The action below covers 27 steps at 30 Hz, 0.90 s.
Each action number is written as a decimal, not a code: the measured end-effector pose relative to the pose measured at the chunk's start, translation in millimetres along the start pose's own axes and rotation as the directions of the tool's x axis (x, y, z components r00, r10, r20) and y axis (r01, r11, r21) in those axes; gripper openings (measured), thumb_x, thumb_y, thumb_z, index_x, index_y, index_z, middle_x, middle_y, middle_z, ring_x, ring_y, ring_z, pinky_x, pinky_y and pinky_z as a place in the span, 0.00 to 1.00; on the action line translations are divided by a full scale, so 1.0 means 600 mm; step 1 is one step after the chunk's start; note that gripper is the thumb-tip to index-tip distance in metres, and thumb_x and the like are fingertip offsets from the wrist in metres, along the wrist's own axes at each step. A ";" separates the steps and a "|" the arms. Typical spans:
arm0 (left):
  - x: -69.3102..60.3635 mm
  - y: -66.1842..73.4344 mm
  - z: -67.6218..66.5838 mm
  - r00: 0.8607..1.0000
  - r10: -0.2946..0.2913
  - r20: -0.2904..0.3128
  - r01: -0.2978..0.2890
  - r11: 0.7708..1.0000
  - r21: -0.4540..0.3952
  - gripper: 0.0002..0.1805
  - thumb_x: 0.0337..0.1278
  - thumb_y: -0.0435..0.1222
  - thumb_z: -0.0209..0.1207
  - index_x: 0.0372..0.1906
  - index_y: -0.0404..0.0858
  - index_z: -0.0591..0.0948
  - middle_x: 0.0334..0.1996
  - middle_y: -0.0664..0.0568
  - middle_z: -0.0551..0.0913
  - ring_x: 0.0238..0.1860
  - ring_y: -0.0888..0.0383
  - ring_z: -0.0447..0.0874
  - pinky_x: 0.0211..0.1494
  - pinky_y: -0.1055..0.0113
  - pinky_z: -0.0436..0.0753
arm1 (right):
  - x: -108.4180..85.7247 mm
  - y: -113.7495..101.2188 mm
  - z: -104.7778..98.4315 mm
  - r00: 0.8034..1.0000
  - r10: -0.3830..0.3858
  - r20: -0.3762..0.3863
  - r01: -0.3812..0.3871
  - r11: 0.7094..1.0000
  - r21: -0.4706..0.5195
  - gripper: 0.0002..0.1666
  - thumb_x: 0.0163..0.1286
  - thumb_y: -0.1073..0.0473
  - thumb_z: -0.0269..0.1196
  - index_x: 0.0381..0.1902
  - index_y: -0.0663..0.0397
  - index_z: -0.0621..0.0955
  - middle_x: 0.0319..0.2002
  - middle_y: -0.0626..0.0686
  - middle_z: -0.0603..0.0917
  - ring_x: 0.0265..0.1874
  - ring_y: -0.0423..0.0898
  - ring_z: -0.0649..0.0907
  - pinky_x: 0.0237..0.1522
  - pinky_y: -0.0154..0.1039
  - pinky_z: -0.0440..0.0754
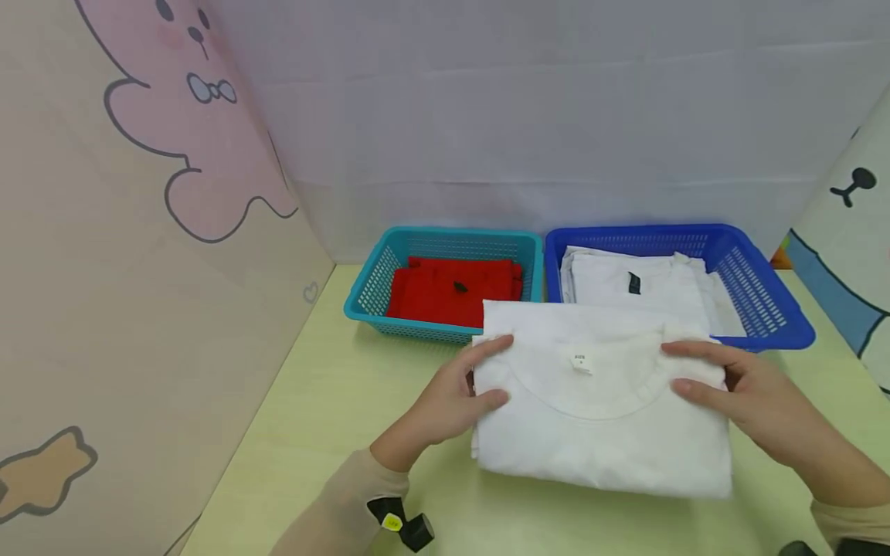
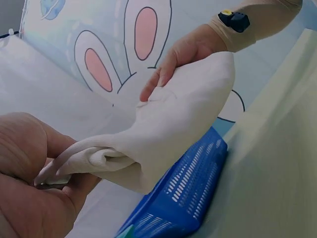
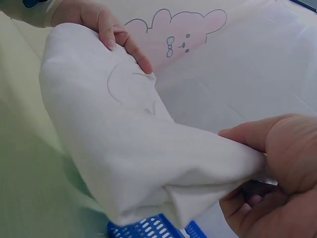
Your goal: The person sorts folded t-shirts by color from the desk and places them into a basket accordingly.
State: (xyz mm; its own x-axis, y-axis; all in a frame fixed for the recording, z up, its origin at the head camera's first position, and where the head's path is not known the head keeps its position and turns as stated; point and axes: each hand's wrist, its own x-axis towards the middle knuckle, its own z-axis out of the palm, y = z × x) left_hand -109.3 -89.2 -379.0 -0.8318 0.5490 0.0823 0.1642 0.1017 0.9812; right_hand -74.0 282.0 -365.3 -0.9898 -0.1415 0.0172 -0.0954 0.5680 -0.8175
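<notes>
A folded white T-shirt (image 1: 598, 448), with its round neckline and small size label facing up, is held above the table between both hands. My left hand (image 1: 452, 394) pinches its left edge, thumb and index finger on top. On the opposite edge, my right hand (image 1: 751, 401) pinches the cloth the same way. In the left wrist view the folded layers of the T-shirt (image 2: 183, 109) sag between the hands. The right wrist view shows the underside fold of the T-shirt (image 3: 109, 134) hanging over the table; the other fingers tuck beneath.
Behind the shirt stands a teal basket (image 1: 358, 301) with folded red shirts (image 1: 445, 293). To its right, a blue basket (image 1: 779, 316) holds folded white shirts (image 1: 626, 278). Both rest on a pale yellow-green table (image 1: 334, 386) against a white cloth backdrop (image 1: 521, 116).
</notes>
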 end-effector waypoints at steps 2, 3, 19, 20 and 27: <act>0.017 0.005 0.001 0.999 0.033 0.004 -0.033 0.999 -0.013 0.36 0.59 0.26 0.61 0.71 0.52 0.66 0.64 0.52 0.65 0.60 0.51 0.71 0.47 0.60 0.83 | 0.004 0.005 -0.011 0.999 -0.009 -0.044 0.011 0.999 0.041 0.29 0.68 0.56 0.63 0.66 0.49 0.73 0.52 0.43 0.70 0.32 0.41 0.71 0.24 0.33 0.74; 0.028 0.006 0.002 0.999 0.045 0.004 -0.045 0.999 -0.020 0.36 0.59 0.26 0.61 0.71 0.52 0.66 0.64 0.52 0.66 0.60 0.51 0.70 0.47 0.60 0.83 | 0.007 0.007 -0.017 0.998 -0.010 -0.062 0.016 0.996 0.082 0.30 0.68 0.58 0.63 0.67 0.48 0.72 0.51 0.43 0.70 0.32 0.39 0.72 0.25 0.32 0.76; 0.259 0.011 0.015 0.999 0.042 -0.019 -0.042 0.999 0.016 0.37 0.59 0.32 0.63 0.70 0.61 0.66 0.61 0.59 0.70 0.51 0.61 0.77 0.43 0.65 0.84 | 0.131 0.058 -0.134 0.994 0.029 -0.102 0.060 0.635 0.770 0.36 0.68 0.75 0.56 0.70 0.43 0.69 0.58 0.43 0.68 0.41 0.39 0.83 0.29 0.39 0.85; 0.276 0.008 0.017 0.999 0.043 -0.029 -0.042 0.999 0.034 0.37 0.59 0.33 0.64 0.69 0.63 0.66 0.62 0.61 0.69 0.51 0.62 0.77 0.43 0.66 0.84 | 0.141 0.062 -0.143 0.994 0.035 -0.102 0.058 0.628 0.776 0.36 0.68 0.75 0.56 0.69 0.43 0.70 0.58 0.43 0.68 0.40 0.39 0.83 0.29 0.39 0.85; 0.350 0.011 0.039 0.996 0.020 -0.092 -0.002 0.983 0.186 0.37 0.58 0.35 0.65 0.69 0.64 0.66 0.68 0.68 0.62 0.66 0.68 0.63 0.53 0.70 0.78 | 0.194 0.088 -0.186 0.986 0.151 -0.068 -0.048 0.652 0.757 0.36 0.66 0.70 0.60 0.68 0.34 0.71 0.56 0.39 0.69 0.36 0.38 0.84 0.29 0.38 0.84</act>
State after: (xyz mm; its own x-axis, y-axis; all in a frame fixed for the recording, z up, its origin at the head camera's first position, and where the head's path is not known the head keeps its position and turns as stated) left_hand -270.7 46.2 -359.5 -0.8736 0.4724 0.1173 0.2619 0.2531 0.9313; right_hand -205.9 385.9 -342.1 -0.9977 0.0013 -0.0677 0.0655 -0.2364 -0.9694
